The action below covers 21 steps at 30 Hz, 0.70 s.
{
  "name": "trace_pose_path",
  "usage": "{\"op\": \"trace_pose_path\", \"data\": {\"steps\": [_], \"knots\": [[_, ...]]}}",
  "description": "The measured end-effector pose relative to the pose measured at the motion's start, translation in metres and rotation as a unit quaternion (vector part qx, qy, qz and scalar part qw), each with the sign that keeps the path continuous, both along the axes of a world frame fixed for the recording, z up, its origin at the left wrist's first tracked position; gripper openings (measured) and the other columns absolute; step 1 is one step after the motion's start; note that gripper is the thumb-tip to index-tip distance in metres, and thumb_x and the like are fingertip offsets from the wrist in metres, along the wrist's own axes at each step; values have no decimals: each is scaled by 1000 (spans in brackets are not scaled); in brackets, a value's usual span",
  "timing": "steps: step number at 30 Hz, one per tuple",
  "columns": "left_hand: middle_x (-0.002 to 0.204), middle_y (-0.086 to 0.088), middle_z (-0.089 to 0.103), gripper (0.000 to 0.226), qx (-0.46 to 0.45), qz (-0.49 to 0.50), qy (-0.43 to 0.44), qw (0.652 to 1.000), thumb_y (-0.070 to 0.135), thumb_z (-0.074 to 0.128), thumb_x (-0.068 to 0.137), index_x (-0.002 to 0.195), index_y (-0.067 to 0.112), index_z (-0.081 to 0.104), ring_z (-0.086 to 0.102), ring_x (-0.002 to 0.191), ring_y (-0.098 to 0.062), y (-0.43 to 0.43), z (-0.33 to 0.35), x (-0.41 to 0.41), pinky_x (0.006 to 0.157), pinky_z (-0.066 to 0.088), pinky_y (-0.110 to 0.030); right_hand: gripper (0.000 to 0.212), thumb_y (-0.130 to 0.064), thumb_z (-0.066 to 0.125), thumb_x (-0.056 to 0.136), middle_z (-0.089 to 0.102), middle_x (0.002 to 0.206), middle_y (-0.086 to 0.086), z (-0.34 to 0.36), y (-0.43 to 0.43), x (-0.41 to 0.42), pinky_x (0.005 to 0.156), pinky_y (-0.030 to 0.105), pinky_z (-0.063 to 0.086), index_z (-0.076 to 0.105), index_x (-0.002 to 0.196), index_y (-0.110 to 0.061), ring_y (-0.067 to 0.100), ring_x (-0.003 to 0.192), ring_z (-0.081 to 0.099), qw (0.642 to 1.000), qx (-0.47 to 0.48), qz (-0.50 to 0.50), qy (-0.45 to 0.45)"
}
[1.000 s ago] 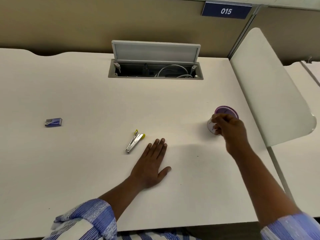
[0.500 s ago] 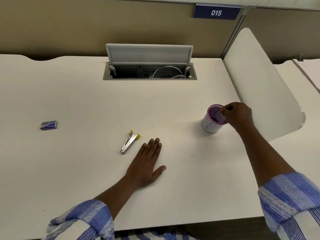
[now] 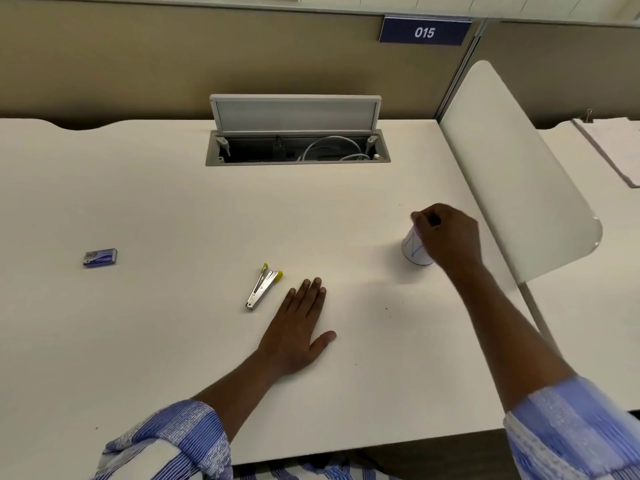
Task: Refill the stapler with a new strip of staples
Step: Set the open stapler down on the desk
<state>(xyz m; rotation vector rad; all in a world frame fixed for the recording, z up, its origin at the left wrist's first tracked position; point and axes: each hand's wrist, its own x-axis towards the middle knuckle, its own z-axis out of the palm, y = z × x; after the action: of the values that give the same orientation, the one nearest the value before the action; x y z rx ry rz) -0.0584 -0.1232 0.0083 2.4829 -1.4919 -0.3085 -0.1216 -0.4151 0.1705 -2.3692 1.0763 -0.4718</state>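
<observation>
A small silver stapler (image 3: 262,286) with yellow ends lies hinged open on the white desk (image 3: 173,341). My left hand (image 3: 298,330) rests flat on the desk just right of it, fingers straight, not touching it. A small blue staple box (image 3: 100,257) lies far to the left. My right hand (image 3: 445,237) is curled over the top of a white paper cup (image 3: 412,252) with a pink rim and grips it at the rim. The cup's mouth and its contents are hidden by the hand.
An open cable hatch (image 3: 298,147) with its lid raised sits at the back of the desk. A white curved divider panel (image 3: 512,174) stands close to the right of the cup. Beyond it lies a neighbouring desk (image 3: 609,147).
My right hand has shifted left from the cup's right rim to cover its top. The cup has stayed roughly in place, and my left hand and the stapler have not moved.
</observation>
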Motion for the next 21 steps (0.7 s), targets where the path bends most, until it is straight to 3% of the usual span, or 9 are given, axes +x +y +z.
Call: {"op": "trace_pose_path", "data": {"steps": [2, 4, 6, 8, 11, 14, 21], "knots": [[170, -5, -6, 80, -9, -4, 18, 1000, 60, 27, 101, 162, 12, 6, -9, 158, -21, 0, 6, 2, 128, 2, -41, 22, -34, 66, 92, 64, 70, -8, -5, 30, 4, 66, 27, 39, 69, 79, -17, 18, 72, 61, 998, 1, 56, -18], [169, -11, 15, 76, -47, 7, 20, 999, 54, 38, 101, 160, 9, 20, 11, 157, -26, 4, 16, 3, 127, 16, -43, 20, -33, 67, 92, 65, 71, -11, -13, 62, 9, 64, 24, 36, 69, 79, -18, 13, 67, 60, 995, 17, 92, -34], [155, -17, 45, 70, -110, 31, -4, 993, 48, 52, 99, 153, 6, 39, 42, 144, -33, 14, 23, 7, 117, 37, -46, 18, -35, 67, 91, 68, 79, -10, -25, 95, 17, 65, 25, 38, 70, 82, -20, 11, 69, 60, 993, 30, 112, -28], [138, -15, 60, 63, -154, 63, -46, 985, 45, 56, 97, 146, 5, 50, 58, 127, -34, 27, 29, 15, 103, 48, -45, 14, -36, 66, 92, 69, 88, -9, -36, 126, 23, 69, 28, 45, 69, 88, -22, 10, 73, 62, 989, 48, 136, -16], [128, -11, 62, 58, -191, 108, -80, 972, 41, 56, 96, 143, 8, 53, 59, 115, -31, 55, 37, 37, 91, 49, -40, 11, -34, 66, 92, 66, 94, -6, -49, 168, 31, 73, 32, 53, 67, 96, -23, 10, 75, 64, 982, 70, 177, -16], [123, -8, 61, 53, -214, 162, -99, 958, 36, 61, 95, 140, 9, 55, 56, 112, -28, 91, 40, 64, 90, 47, -38, 14, -33, 67, 92, 64, 97, -7, -55, 207, 39, 72, 30, 52, 66, 102, -23, 8, 78, 63, 972, 79, 223, -9], [120, -14, 60, 51, -156, 345, -97, 921, 35, 59, 93, 135, 6, 56, 57, 109, -35, 185, 35, 136, 85, 48, -45, 27, -36, 64, 95, 63, 117, -5, -64, 290, 65, 78, 37, 54, 64, 117, -20, 17, 96, 64, 930, 85, 355, 33]]}}
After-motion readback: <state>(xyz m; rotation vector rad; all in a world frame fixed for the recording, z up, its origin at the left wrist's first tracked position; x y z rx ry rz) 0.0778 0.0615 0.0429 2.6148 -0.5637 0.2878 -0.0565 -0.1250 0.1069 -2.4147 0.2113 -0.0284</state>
